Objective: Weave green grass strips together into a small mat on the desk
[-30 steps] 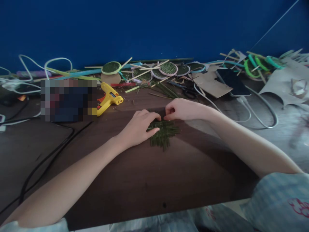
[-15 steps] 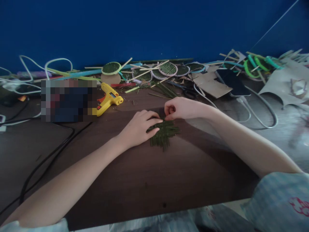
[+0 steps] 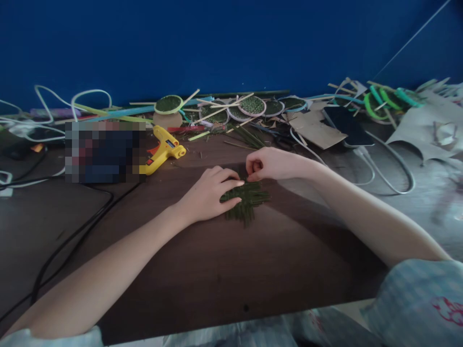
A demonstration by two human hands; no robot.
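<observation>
A small woven mat of dark green strips (image 3: 248, 202) lies on the brown table, near the middle of the view. My left hand (image 3: 213, 193) rests over the mat's left side with its fingers spread, thumb and fingertips on the strips. At the mat's upper edge, my right hand (image 3: 262, 164) is closed, thumb and fingers pinched together low over the strips. Whatever lies between those fingertips is too small and hidden to make out.
A yellow glue gun (image 3: 164, 150) lies behind my left hand. Round woven pieces (image 3: 252, 104), loose strips and brown card (image 3: 318, 129) line the blue wall. A phone (image 3: 347, 126) with a white cable sits at right; black cables run at left.
The view has shifted slightly. My left thumb has moved a little to the right over the mat; my right hand has barely moved.
</observation>
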